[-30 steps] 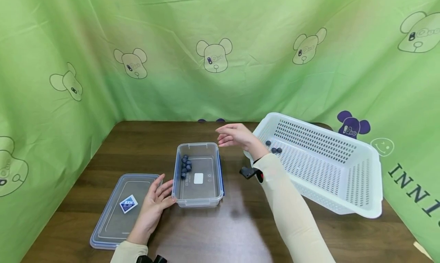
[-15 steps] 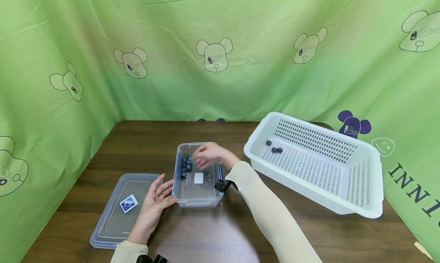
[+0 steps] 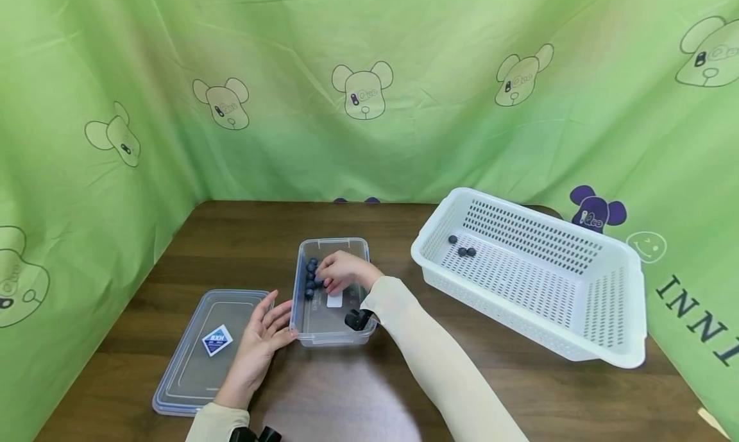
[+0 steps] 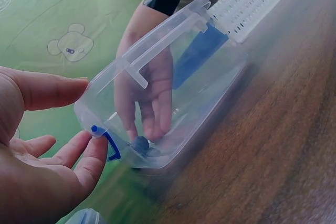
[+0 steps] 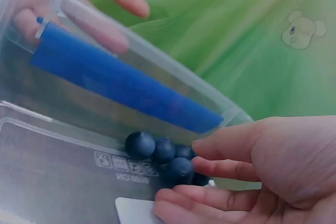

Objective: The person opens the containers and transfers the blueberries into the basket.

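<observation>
A clear plastic food container (image 3: 331, 340) with its top off stands on the table. Several blueberries (image 3: 310, 283) lie along its left side. My right hand (image 3: 345, 270) reaches down inside, fingertips right at the berries. In the right wrist view a nearer blueberry (image 5: 179, 171) lies among the thumb and fingertips; I cannot tell whether they grip it. Outside the container's left side, my left hand (image 3: 258, 346) has its fingers extended. Its thumb (image 4: 60, 90) touches the rim, and other fingertips are at the blue latch (image 4: 110, 145).
The container's lid (image 3: 193, 371), with a blue and white label, lies flat at the left. At the right is a white perforated basket (image 3: 525, 326) with three blueberries (image 3: 462, 252) at its left end. Green printed cloth hangs behind the table.
My right hand has moved left from beside the basket, over the container's right wall, and down among the berries inside. The left hand has stayed in place.
</observation>
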{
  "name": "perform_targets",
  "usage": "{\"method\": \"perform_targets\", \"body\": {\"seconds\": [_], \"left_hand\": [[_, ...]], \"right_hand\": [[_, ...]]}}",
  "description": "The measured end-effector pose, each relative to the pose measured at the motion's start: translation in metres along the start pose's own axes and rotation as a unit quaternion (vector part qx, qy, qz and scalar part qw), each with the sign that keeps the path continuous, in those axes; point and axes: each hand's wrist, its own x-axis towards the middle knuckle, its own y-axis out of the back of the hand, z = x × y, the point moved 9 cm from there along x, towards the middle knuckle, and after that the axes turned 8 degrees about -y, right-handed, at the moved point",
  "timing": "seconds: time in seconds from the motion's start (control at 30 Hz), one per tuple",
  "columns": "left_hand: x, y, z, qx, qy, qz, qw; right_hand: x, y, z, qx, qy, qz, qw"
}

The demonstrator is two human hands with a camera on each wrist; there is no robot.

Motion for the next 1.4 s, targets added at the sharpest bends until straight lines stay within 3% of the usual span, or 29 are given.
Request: {"method": "perform_targets", "body": {"seconds": [0.17, 0.47, 0.97, 1.2, 1.4], "left_hand": [[0.0013, -0.0003, 0.0012, 0.002, -0.002, 0.004, 1.0], [-0.0002, 0.0014, -0.0004, 0.004, -0.006, 0.006, 1.0], [0.0011, 0.0014, -0.0005, 0.005, -0.01, 0.007, 0.9999], [0.0008, 0.0013, -0.0012, 0.006, -0.008, 0.008, 0.9999], [0.0006, 0.001, -0.0016, 0.008, -0.01, 0.008, 0.9999]], "right_hand": [[0.002, 0.0001, 0.0012, 0.004, 0.0, 0.009, 1.0], [0.0023, -0.0023, 0.004, -0.051, 0.011, 0.02, 0.998], [0.0015, -0.0023, 0.0031, -0.059, 0.026, 0.025, 0.998], [0.0004, -0.0001, 0.0019, -0.025, 0.032, 0.025, 0.999], [0.0004, 0.0014, -0.0019, 0.052, 0.055, 0.007, 0.997]]}}
